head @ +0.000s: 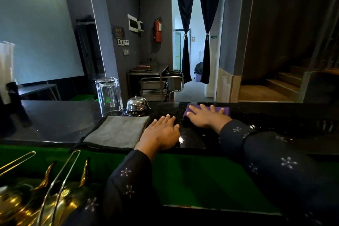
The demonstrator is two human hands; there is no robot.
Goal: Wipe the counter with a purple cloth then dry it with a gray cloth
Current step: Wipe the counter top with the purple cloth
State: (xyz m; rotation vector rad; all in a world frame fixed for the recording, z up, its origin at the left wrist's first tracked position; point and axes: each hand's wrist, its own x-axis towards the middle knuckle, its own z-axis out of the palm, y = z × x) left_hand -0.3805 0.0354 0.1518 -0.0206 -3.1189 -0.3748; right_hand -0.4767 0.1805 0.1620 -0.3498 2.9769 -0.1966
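Down at six o'clock, dark sleeves are reaching over green felt onto the black counter (55, 121). Left hand (161, 132) is lying flat, fingers spread, just beside the gray cloth (117, 131) at nine o'clock of it. Further out, right hand (206, 116) is pressing palm-down, fingers splayed, on the purple cloth (224, 110). Watch it: a wide sweep toward ten o'clock could be knocking the service bell (136, 105) or the upturned glass (109, 94) behind it.
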